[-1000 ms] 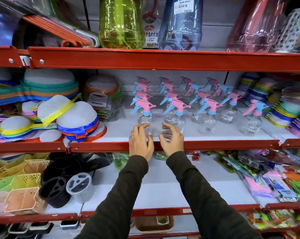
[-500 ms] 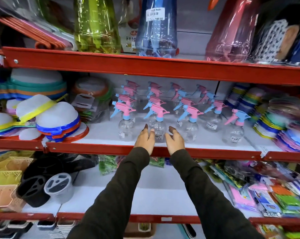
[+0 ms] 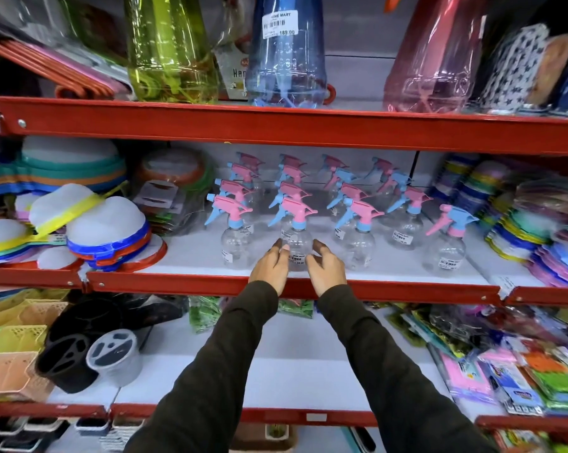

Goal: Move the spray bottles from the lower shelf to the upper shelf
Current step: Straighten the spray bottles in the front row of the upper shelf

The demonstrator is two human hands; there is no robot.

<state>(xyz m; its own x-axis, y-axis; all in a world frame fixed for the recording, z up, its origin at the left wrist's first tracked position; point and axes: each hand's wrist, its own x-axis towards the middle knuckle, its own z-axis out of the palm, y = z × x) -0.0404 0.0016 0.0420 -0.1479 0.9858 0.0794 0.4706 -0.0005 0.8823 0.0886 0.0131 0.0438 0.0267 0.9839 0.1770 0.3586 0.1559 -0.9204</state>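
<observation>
Several small clear spray bottles with pink-and-blue trigger heads stand in rows on the white middle shelf (image 3: 184, 260). My left hand (image 3: 271, 269) and my right hand (image 3: 325, 269) cup the front middle spray bottle (image 3: 296, 238) from either side. The fingers are apart and the fingertips rest lightly against its round body. The bottle stands upright on the shelf. More front bottles stand to its left (image 3: 235, 240) and right (image 3: 357, 246), and one (image 3: 447, 253) stands apart further right. The lower shelf (image 3: 292, 364) under my arms holds no spray bottle.
Big green (image 3: 171, 50), blue (image 3: 285, 60) and pink (image 3: 429, 60) bottles fill the top shelf. Coloured strainers (image 3: 106, 230) lie left of the spray bottles, and stacked plates (image 3: 537, 230) sit to their right. Black and grey holders (image 3: 70, 351) and packets (image 3: 505, 371) flank the lower shelf.
My hands moved from the shelf's front edge to either side of the front middle bottle, the left hand shifting right. The view tilted up and to the right.
</observation>
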